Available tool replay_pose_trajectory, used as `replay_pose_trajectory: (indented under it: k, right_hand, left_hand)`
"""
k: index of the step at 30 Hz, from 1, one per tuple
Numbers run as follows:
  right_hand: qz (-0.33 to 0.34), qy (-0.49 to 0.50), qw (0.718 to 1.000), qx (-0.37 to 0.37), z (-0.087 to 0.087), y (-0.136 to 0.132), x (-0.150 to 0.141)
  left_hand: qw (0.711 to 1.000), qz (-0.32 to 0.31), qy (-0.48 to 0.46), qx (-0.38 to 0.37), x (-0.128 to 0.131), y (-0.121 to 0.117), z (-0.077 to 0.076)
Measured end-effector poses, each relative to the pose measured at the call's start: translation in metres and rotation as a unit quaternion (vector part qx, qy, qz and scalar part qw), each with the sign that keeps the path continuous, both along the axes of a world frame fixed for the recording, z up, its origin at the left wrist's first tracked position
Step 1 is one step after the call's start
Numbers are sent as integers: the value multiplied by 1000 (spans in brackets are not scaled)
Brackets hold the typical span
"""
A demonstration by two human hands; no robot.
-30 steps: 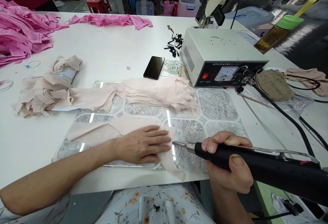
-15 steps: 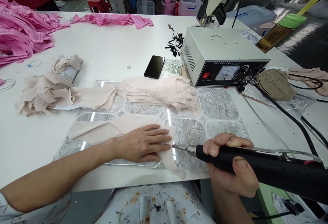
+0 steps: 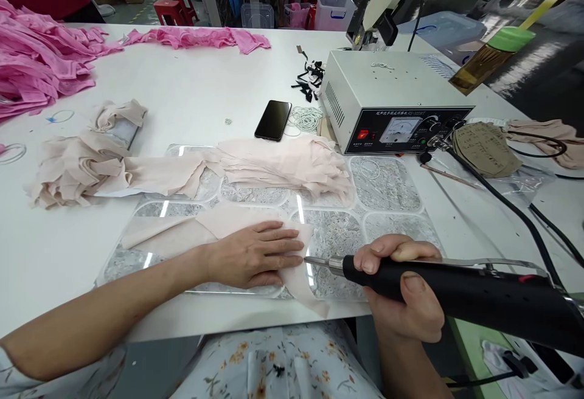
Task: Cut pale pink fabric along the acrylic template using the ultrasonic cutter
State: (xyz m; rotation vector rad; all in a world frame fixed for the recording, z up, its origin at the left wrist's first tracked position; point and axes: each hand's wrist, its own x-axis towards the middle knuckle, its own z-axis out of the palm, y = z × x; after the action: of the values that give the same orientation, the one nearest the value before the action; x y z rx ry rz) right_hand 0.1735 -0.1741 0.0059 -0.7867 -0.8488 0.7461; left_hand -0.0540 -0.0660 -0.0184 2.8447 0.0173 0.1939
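Observation:
My left hand (image 3: 260, 254) lies flat, fingers stretched out, on a pale beige fabric piece (image 3: 296, 283) spread over a clear-topped, grey stone-patterned mat (image 3: 335, 238). In my right hand (image 3: 406, 289) is a black handheld ultrasonic welder (image 3: 460, 289), gripped around its body. Its narrow metal tip points left and ends at the fabric, close beside my left fingertips; whether it touches the cloth I cannot tell. Behind the hands a stack of beige fabric pieces (image 3: 283, 165) rests on the mat, joined at left by a bunched beige heap (image 3: 77, 165).
A grey control box (image 3: 401, 95) stands at back right, its black cable (image 3: 506, 204) running to the welder. A phone (image 3: 272, 120), a coil of thin cord (image 3: 306, 119) and black scraps (image 3: 311, 79) lie nearby. Pink fabric (image 3: 41, 58) is piled at far left. A green-lidded bottle (image 3: 490, 58) stands at right.
My right hand and the welder have shifted slightly left, the tip staying beside my left fingertips. My left hand remains flat on the fabric.

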Motion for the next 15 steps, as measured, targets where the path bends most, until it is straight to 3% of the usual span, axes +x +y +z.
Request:
replay_pose_trajectory:
  k: [11,15]
  right_hand:
    - [-9,72,997,3,2,-13,12]
    - [18,83,996,-1,0,-22,12]
  left_hand:
    - [1000,16,16,19,-2,15,7]
    - [999,24,16,39,-4,6,13]
